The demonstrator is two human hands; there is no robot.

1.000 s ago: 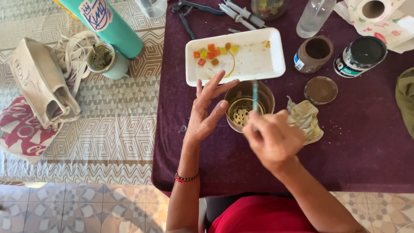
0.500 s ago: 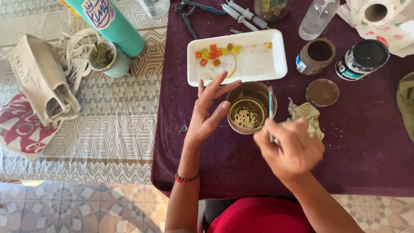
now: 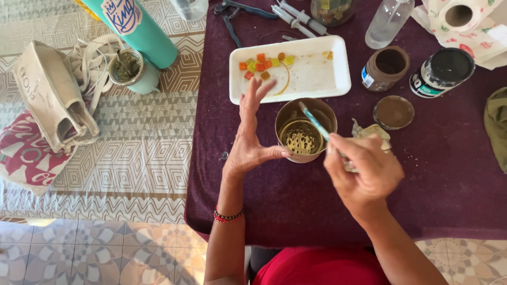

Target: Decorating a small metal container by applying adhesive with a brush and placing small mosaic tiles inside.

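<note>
A brown metal cup [image 3: 306, 130] with a perforated brass insert stands on the purple tablecloth [image 3: 296, 195]. My left hand [image 3: 251, 132] touches its left side with the thumb, fingers spread upward. My right hand [image 3: 364, 171] is closed around a thin teal brush [image 3: 315, 121], whose tip reaches into the cup. A crumpled beige rag [image 3: 373, 135] lies under that hand. Beyond the cup, a white rectangular tray [image 3: 317, 71] carries several small orange, yellow and red cubes [image 3: 261, 64].
Right of the tray stand an open brown jar [image 3: 386, 68], its round lid [image 3: 393, 112] and a dark tin [image 3: 442, 71]. Syringes, pliers, a clear bottle and a paper roll [image 3: 460, 18] line the back. On the left: teal bottle [image 3: 138, 29], cup with green herb, canvas bag.
My right hand has drawn back toward me, then tilted the brush so its tip goes into the cup from the right. The left hand stays at the cup.
</note>
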